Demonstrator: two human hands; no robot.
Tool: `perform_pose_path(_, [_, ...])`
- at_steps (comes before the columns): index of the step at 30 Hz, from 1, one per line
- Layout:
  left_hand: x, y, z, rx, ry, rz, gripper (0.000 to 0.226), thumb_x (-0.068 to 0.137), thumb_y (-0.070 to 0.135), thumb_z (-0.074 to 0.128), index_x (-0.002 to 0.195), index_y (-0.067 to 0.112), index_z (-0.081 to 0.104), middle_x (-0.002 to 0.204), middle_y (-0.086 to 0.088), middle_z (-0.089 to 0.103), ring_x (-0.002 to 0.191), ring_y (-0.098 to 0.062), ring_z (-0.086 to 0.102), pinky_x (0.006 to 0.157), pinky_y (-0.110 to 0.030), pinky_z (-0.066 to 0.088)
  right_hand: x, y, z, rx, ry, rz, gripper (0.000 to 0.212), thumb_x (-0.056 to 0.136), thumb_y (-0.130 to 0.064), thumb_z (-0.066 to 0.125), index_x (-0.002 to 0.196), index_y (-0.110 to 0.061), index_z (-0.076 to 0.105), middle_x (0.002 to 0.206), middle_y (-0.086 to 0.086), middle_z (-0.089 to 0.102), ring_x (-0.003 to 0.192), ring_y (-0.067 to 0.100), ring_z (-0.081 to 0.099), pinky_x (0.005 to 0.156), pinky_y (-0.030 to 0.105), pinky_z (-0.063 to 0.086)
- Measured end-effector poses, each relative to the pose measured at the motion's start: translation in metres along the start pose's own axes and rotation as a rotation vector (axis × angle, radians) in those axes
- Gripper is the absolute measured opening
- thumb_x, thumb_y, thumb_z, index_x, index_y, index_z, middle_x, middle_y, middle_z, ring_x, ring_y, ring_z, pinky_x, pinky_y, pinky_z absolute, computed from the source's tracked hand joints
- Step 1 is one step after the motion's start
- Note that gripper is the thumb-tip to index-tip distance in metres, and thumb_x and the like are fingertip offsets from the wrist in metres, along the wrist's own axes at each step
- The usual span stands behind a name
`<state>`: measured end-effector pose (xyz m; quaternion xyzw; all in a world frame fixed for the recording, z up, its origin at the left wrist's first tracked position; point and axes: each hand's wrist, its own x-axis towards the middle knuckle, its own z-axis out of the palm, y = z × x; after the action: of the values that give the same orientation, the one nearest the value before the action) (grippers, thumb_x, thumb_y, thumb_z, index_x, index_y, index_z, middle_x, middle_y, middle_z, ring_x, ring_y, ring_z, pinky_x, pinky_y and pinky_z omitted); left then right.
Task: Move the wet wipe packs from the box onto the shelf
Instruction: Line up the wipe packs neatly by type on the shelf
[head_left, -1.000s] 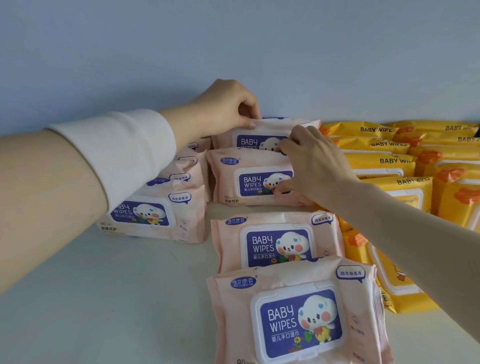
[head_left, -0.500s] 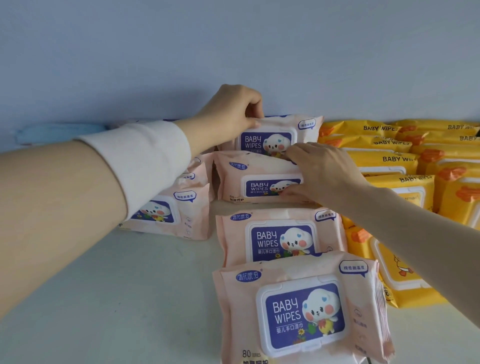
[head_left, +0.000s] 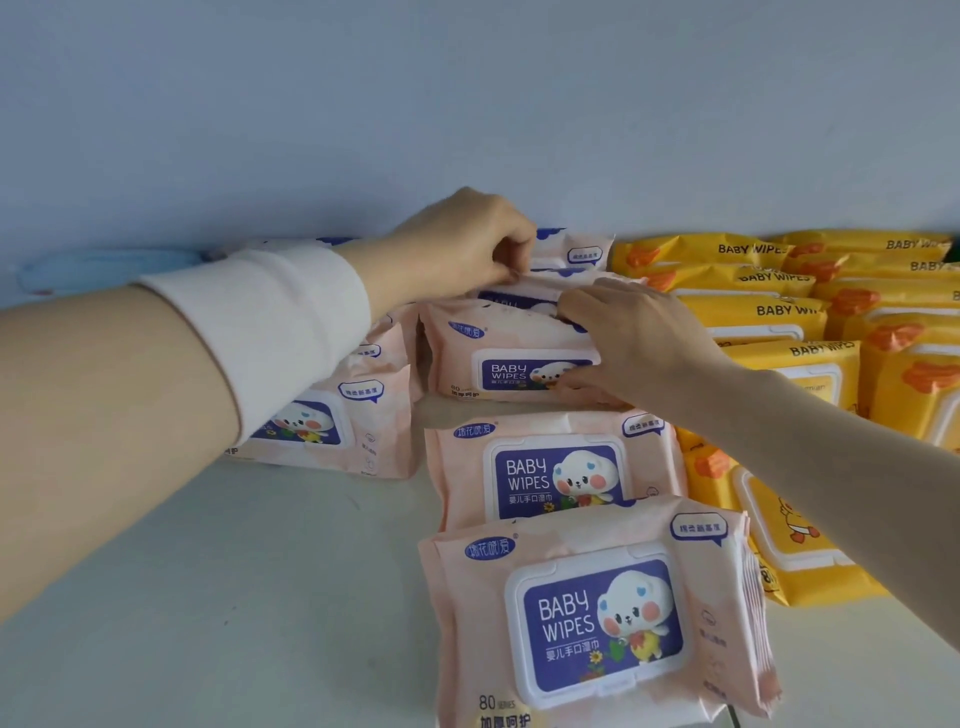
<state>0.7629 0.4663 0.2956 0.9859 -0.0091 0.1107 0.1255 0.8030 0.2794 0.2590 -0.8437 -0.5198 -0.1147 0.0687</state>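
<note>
The top pink pack (head_left: 524, 291), at the back of the white shelf (head_left: 208, 597) near the wall (head_left: 467, 104), is pinched at its upper edge by the left hand (head_left: 457, 244). Its right end is clasped by the right hand (head_left: 634, 338), with the thumb on the pack beneath (head_left: 493, 348). Bare shelf is left at the front left. Yellow packs (head_left: 779, 312) are ranked just to the right. "BABY WIPES" is printed on both kinds, and "80" is read on the nearest pink pack (head_left: 597, 623).

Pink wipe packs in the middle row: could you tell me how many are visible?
4: the nearest pack, the second pack behind it, the third pack held by the right hand, the back pack pinched by the left hand. More may be hidden.
</note>
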Motion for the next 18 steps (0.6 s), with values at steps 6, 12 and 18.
perform_pose_path(6, [-0.007,-0.007,-0.01,-0.16,-0.115,-0.106,0.016,0.083,0.031,0.066,0.096,0.022,0.07,0.1,0.003,0.069,0.086,-0.008,0.057,0.079,-0.018,0.042,0.008,0.002,0.006,-0.005,0.071,0.051,0.051,0.073,-0.025,0.078,0.117,-0.012,0.055,0.113,0.008,0.063,0.103,0.03,0.056,0.077,0.034,0.041])
perform_pose_path(12, [-0.023,-0.012,-0.005,0.051,-0.219,-0.021,0.083,0.061,0.041,0.081,0.133,0.03,0.043,0.113,0.01,0.042,0.107,-0.007,0.035,0.089,-0.024,0.032,0.024,0.008,0.017,-0.025,0.078,0.141,0.062,0.069,-0.033,0.079,0.119,-0.01,0.051,0.12,0.009,0.054,0.112,0.027,0.047,0.094,0.036,0.04])
perform_pose_path(18, [-0.025,-0.008,0.004,0.157,-0.072,-0.061,0.084,0.063,0.035,0.081,0.135,0.019,0.04,0.128,-0.005,0.045,0.124,-0.023,0.035,0.099,-0.037,0.037,0.023,0.007,0.013,-0.02,0.056,0.213,0.077,0.065,-0.04,0.081,0.125,-0.009,0.044,0.123,0.011,0.048,0.113,0.028,0.043,0.095,0.035,0.04])
